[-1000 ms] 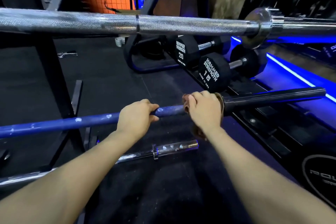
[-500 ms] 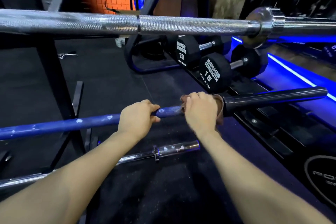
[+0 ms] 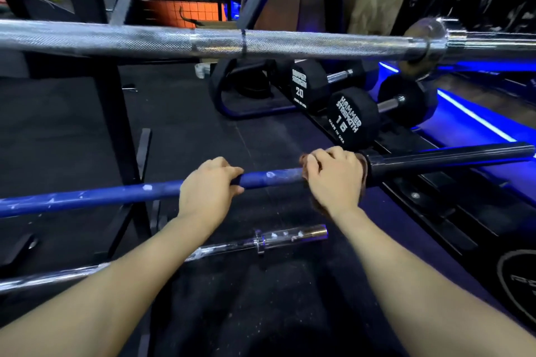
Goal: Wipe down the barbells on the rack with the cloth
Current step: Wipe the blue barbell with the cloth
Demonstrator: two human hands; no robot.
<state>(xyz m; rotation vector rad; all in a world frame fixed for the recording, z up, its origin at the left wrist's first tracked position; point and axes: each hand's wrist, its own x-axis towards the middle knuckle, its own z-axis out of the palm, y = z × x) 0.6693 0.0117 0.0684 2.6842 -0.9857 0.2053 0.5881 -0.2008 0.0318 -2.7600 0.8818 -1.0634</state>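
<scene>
Both hands stay put: left hand (image 3: 209, 186) grips blue barbell (image 3: 87, 197), right hand (image 3: 333, 180) clamps cloth (image 3: 362, 166) round it.

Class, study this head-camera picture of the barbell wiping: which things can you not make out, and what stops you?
Head view:
- Brown cloth: mostly hidden under the right hand; only edges show.
- Blue painted barbell: its left end is cut off by the frame edge.
- Left hand: its fingers curl behind the bar, out of sight.
- Knurled silver barbell: both ends are cut off.
</scene>
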